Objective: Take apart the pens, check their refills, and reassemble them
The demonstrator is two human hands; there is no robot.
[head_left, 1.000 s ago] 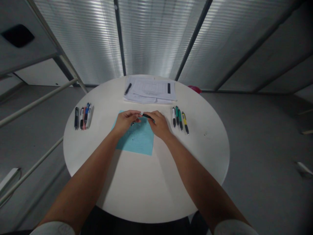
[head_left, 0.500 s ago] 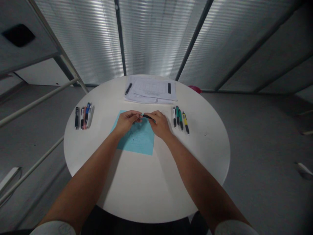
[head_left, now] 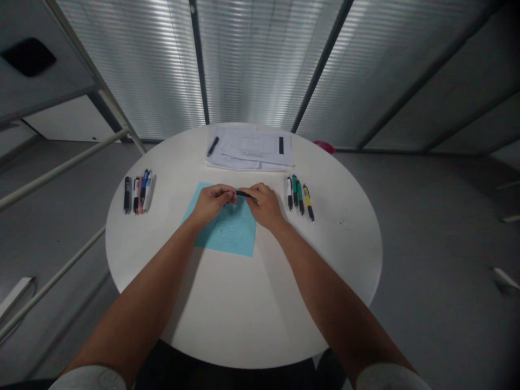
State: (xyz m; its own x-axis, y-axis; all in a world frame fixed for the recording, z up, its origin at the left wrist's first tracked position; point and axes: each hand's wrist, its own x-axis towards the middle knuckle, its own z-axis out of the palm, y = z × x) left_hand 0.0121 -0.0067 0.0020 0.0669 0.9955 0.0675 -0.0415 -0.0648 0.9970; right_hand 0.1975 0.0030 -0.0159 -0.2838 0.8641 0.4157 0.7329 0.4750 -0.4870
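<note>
Over a light-blue sheet of paper (head_left: 227, 233), my two hands meet around a slim black pen (head_left: 244, 194). My right hand (head_left: 266, 206) is closed on the pen's barrel, which runs under its fingers. My left hand (head_left: 211, 203) pinches at the pen's other end with thumb and fingertips; the exact part in that pinch is hidden. Faint marks show on the blue sheet. Right of my right hand lies a group of pens with white, green and yellow barrels (head_left: 299, 197).
On the round white table (head_left: 244, 303), several pens (head_left: 142, 192) lie at the left. Stacked white papers (head_left: 252, 146) with a dark pen (head_left: 213, 146) on top sit at the far edge. A white metal frame (head_left: 65, 173) stands left of the table, and a blind-covered glass wall (head_left: 252, 65) behind it.
My left fingertips have shifted slightly at the pen's end, where a pale bit showed before and the dark part now meets them. Both hands otherwise stay in place.
</note>
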